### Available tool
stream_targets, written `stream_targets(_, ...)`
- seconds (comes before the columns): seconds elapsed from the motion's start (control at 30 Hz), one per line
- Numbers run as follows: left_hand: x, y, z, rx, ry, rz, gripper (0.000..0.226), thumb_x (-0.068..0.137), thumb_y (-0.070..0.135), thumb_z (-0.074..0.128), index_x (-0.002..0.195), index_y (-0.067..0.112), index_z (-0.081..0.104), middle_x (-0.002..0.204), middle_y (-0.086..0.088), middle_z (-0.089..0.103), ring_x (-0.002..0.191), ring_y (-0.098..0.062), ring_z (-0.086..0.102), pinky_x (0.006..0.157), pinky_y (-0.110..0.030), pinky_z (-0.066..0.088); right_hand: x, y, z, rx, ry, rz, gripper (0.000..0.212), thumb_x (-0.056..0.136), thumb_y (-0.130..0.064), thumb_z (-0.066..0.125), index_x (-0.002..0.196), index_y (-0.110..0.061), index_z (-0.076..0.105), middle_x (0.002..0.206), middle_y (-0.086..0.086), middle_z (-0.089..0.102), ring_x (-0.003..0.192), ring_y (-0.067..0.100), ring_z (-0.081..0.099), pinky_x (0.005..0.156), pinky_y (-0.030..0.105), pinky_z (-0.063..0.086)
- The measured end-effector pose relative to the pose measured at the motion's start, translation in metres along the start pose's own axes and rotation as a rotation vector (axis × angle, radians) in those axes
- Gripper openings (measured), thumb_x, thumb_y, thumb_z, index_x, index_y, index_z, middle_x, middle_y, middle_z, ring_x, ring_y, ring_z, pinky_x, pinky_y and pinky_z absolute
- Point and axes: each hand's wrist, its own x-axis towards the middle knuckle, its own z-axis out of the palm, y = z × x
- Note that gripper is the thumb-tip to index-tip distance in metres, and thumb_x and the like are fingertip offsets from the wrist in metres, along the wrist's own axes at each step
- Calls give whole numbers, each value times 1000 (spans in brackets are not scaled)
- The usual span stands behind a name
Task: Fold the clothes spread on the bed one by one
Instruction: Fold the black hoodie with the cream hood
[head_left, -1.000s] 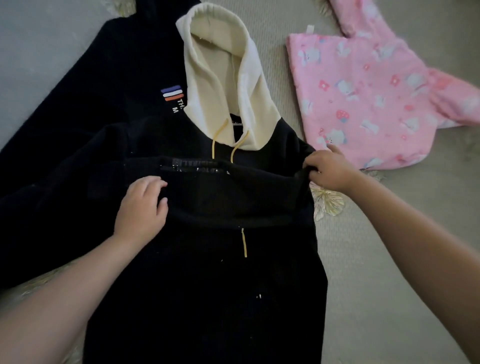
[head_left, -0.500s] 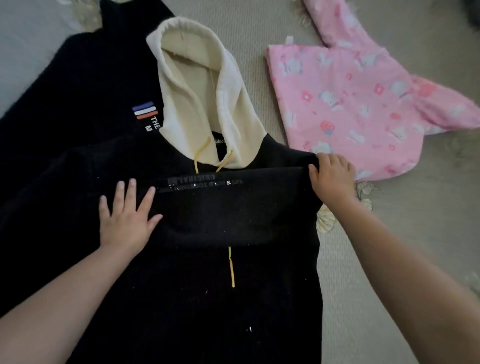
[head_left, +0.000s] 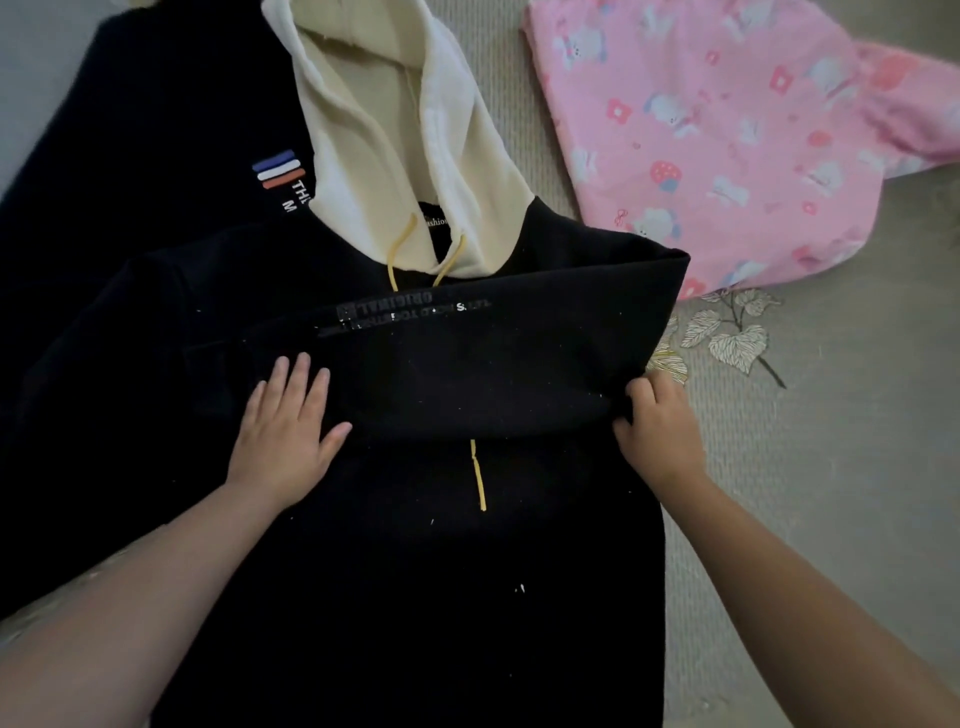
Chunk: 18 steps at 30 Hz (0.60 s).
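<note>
Here, a black hoodie (head_left: 426, 571) with a cream hood (head_left: 395, 135) lies flat on the bed (head_left: 831, 519), centre of view, hood pointing away from the person. A sleeve (head_left: 493, 364) is folded across the chest, grey print showing near its far edge. 2 yellow drawstrings (head_left: 400, 254) hang from the neck; 1 yellow end (head_left: 478, 483) shows below the folded sleeve.

Left hand (head_left: 285, 431) lies flat on the sleeve's left part, fingers straight and spread, palm down, gripping nothing. Right hand (head_left: 660, 431) has fingers curled round the sleeve's right edge, pinching the fabric at the hoodie's side.

A second dark garment (head_left: 145, 135) with 3 stripes (blue, white, orange) and white lettering lies under and left of the hood, partly covered by the hoodie. A pink printed garment (head_left: 727, 145) lies spread at upper right, its near corner just beside the hoodie's right shoulder. The bed cover is beige with a leaf print (head_left: 737, 338) near the right hand.
</note>
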Motion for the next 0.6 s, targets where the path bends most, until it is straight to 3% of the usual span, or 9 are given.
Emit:
stream_targets(0.1, 1, 2, -2, 35, -14, -9, 67, 94, 45, 29, 146, 10, 4, 155, -10, -5, 142, -24, -11, 114, -36, -2, 6, 1, 9, 68, -48, 124, 56, 77, -6, 64, 126, 4, 40, 129, 20, 40, 105, 34, 50, 79, 37, 45)
stream_targets(0.17, 0, 1, -4, 50, -34, -18, 67, 95, 46, 26, 146, 11, 1, 154, -9, -8, 141, -23, -13, 114, -36, -3, 0, 1, 17, -4, -106, 151, 62, 87, -4, 49, 142, -1, 20, 142, 15, 30, 113, 30, 49, 84, 34, 44)
stream_targets(0.3, 1, 1, -3, 117, -112, -49, 67, 95, 48, 19, 145, 13, -9, 153, -8, -17, 140, -22, -18, 114, -35, -6, -7, 3, 33, -94, -126, 251, 64, 89, 6, 35, 145, -1, 4, 134, 17, 39, 107, 28, 53, 85, 32, 44)
stream_targets(0.43, 2, 1, -10, 33, -147, -50, 66, 96, 45, 26, 146, 13, -4, 154, -7, -15, 141, -22, -16, 114, -35, -4, -5, -9, 29, -405, -288, 210, 58, 94, -5, 28, 143, 4, -1, 134, 15, 39, 114, 23, 50, 87, 30, 45)
stream_targets(0.5, -6, -1, -16, -125, 20, -61, 62, 96, 36, 37, 146, 9, 11, 155, -9, -4, 142, -22, -8, 114, -35, 2, -7, -23, 20, -598, -338, 202, 56, 95, -12, 25, 143, 4, 1, 140, 16, 35, 124, 25, 42, 94, 31, 40)
stream_targets(0.6, -28, -11, -18, -350, 398, -209, 54, 93, 18, 48, 139, -2, 29, 151, -18, 16, 141, -29, 7, 113, -36, 9, -11, -53, 11, -651, -283, 210, 54, 96, -16, 23, 144, 1, 6, 151, 21, 12, 140, 33, 16, 108, 42, 26)
